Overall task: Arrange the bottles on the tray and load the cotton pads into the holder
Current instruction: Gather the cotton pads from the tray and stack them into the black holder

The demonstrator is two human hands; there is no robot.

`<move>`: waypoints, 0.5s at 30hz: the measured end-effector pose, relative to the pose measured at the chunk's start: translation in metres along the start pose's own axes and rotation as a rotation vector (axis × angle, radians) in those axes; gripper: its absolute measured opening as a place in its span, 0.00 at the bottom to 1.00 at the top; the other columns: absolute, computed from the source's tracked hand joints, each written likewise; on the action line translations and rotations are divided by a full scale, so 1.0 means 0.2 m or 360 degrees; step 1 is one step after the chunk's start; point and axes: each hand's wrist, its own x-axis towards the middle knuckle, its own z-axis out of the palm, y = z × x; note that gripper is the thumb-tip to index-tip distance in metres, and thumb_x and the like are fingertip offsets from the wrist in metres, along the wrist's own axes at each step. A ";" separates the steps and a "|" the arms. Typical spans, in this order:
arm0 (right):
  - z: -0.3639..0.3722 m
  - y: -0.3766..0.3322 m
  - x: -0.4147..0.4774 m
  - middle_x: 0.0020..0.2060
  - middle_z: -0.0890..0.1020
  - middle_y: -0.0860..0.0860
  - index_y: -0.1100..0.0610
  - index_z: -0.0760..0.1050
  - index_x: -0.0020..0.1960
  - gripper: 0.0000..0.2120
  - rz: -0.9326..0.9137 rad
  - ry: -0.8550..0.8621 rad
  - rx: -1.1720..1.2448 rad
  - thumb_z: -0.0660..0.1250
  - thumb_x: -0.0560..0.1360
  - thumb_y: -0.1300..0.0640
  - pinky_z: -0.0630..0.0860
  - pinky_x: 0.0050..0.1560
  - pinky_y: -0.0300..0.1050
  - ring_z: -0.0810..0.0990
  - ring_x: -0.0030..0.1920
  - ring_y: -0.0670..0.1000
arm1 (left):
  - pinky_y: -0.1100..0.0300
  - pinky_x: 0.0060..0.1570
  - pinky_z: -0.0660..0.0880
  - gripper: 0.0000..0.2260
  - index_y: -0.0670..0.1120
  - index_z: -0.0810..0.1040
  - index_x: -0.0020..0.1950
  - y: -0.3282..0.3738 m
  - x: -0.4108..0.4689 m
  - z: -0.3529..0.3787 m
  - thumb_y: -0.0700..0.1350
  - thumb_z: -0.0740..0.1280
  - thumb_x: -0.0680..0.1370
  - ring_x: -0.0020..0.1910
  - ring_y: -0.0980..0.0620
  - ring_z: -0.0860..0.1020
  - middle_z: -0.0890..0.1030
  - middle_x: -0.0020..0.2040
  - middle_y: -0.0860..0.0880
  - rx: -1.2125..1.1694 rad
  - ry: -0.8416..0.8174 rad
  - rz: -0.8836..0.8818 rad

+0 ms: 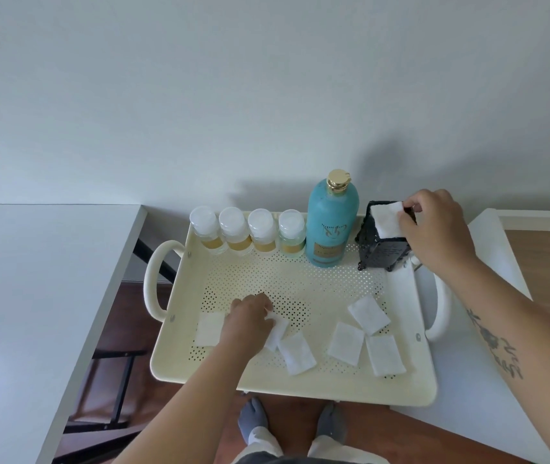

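While the right hand (pixel 434 229) pinches 1 cotton pad (pixel 388 218) over the open top of the black holder (pixel 382 247) at the tray's 1 o'clock corner, the left hand (pixel 247 318) pinches another pad (pixel 277 331) at 7 o'clock on the perforated cream tray (pixel 300 385). 5 more pads lie loose along the near side: 1 at the left wrist (pixel 209 328), 1 just right of that hand (pixel 297 353), 3 clustered at 5 o'clock (pixel 367 336). Along 12 o'clock stand 4 small clear bottles (pixel 248 232) and 1 tall teal bottle (pixel 330 226), upright beside the holder.
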 end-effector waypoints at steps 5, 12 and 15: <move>0.02 -0.01 -0.12 0.47 0.80 0.55 0.59 0.77 0.49 0.06 -0.0443 0.0238 -0.0251 0.66 0.74 0.57 0.72 0.45 0.55 0.73 0.51 0.63 | 0.52 0.53 0.74 0.10 0.49 0.77 0.55 0.00 0.00 0.00 0.40 0.63 0.76 0.54 0.49 0.71 0.78 0.50 0.50 -0.0016 -0.0030 -0.0012; 0.08 0.02 -0.14 0.49 0.84 0.49 0.56 0.81 0.49 0.25 -0.0477 -0.0042 -0.0614 0.52 0.78 0.41 0.62 0.65 0.60 0.69 0.65 0.61 | 0.51 0.53 0.74 0.05 0.48 0.77 0.51 -0.02 -0.01 0.01 0.42 0.65 0.76 0.52 0.48 0.71 0.75 0.48 0.51 -0.0049 0.0059 0.0072; 0.09 0.01 -0.13 0.52 0.83 0.50 0.55 0.81 0.49 0.31 -0.0421 -0.0175 -0.0759 0.46 0.79 0.36 0.54 0.70 0.62 0.65 0.69 0.60 | 0.54 0.50 0.73 0.04 0.48 0.77 0.50 -0.03 -0.02 0.00 0.44 0.67 0.76 0.51 0.49 0.71 0.76 0.47 0.52 -0.0115 0.0113 0.0101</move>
